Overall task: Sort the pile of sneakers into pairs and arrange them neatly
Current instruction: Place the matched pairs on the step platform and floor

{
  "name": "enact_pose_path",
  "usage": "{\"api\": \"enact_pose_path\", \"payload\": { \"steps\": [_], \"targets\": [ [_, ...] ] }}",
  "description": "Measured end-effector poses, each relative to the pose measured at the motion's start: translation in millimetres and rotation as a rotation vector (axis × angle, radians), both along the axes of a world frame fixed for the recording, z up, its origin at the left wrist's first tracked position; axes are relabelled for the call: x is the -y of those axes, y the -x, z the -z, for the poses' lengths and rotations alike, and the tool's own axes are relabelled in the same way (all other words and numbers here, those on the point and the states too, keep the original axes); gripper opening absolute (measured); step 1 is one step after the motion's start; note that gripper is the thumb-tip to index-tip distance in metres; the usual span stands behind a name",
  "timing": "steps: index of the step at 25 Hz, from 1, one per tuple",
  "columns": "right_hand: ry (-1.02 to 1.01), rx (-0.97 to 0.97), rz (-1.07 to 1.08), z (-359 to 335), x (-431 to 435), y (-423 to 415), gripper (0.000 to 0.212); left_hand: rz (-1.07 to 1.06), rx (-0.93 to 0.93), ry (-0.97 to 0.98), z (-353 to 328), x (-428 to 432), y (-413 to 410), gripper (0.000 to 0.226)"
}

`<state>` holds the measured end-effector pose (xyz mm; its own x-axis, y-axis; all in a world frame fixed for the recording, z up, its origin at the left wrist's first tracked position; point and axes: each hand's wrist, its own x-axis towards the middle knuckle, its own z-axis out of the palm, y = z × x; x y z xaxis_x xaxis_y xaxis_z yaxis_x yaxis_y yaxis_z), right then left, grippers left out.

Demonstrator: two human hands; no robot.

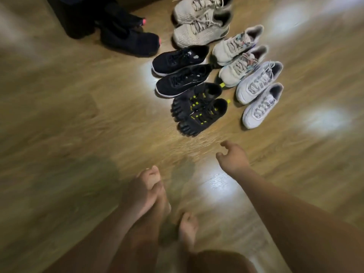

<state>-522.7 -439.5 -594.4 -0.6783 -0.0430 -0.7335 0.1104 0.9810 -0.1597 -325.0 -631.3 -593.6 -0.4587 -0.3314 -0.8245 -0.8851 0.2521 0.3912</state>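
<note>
Sneakers (183, 83) in pairs; right hand (233, 158) outstretched, left hand (145, 188) low, both loosely curled (empty).

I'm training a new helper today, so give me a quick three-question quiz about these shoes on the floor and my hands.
1. True or false: the right hand grips a shoe.
2. Which pair lies directly right of the black toe shoes? A: white sneakers. B: pink-tipped black shoes. C: red boots.
3. Fill in: all the pairs stand on a ____ floor.

Key: 1 false; 2 A; 3 wooden.
</note>
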Motion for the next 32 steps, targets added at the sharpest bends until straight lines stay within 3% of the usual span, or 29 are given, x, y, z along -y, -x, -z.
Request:
{"api": "enact_pose_path", "payload": {
  "steps": [5, 10, 13, 16, 18, 19, 22, 24, 27, 32],
  "targets": [
    [-0.073, 0.048, -0.176, 27.8, -1.4, 86.8, 0.036, 0.013, 0.042, -0.004, 14.2, 0.4, 64.3, 0.038],
    [-0.049, 0.108, -0.250, 92.4, 29.0, 156.4, 0.025, -0.136, 0.054, 0.020, 39.3, -15.8, 122.9, 0.041],
    [0.002, 0.151, -0.265, 148.6, 49.4, 188.0, 0.046, -0.270, 0.080, 0.021, 68.6, -46.8, 155.8, 0.046],
    [-0.019, 0.217, -0.320, 193.8, 67.9, 203.4, 0.067, -0.428, 0.092, -0.133, 101.0, -86.2, 169.6, 0.052],
    [0.017, 0.313, -0.145, 207.2, 75.7, 205.1, 0.065, -0.489, 0.045, -0.091, 113.2, -99.9, 171.1, 0.037],
    [0.029, 0.337, -0.053, 212.6, 72.3, 205.5, 0.062, -0.536, 0.104, -0.134, 112.4, -105.3, 171.9, 0.041],
    [-0.010, 0.326, 0.066, 184.5, 73.2, 195.4, 0.057, -0.770, 0.152, -0.212, 103.7, -107.6, 169.8, 0.046],
    [0.015, 0.346, 0.126, 141.9, 81.7, 176.6, 0.041, -0.807, 0.121, -0.215, 83.1, -92.0, 169.5, 0.045],
    [0.043, 0.390, 0.346, 83.3, 98.1, 136.0, 0.014, -0.838, 0.030, -0.251, 50.7, -60.5, 154.9, 0.065],
    [0.097, 0.457, 0.515, 12.6, 140.0, 36.9, 0.015, -0.967, -0.075, -0.237, -4.0, -12.3, 60.1, 0.051]
  ]
}}
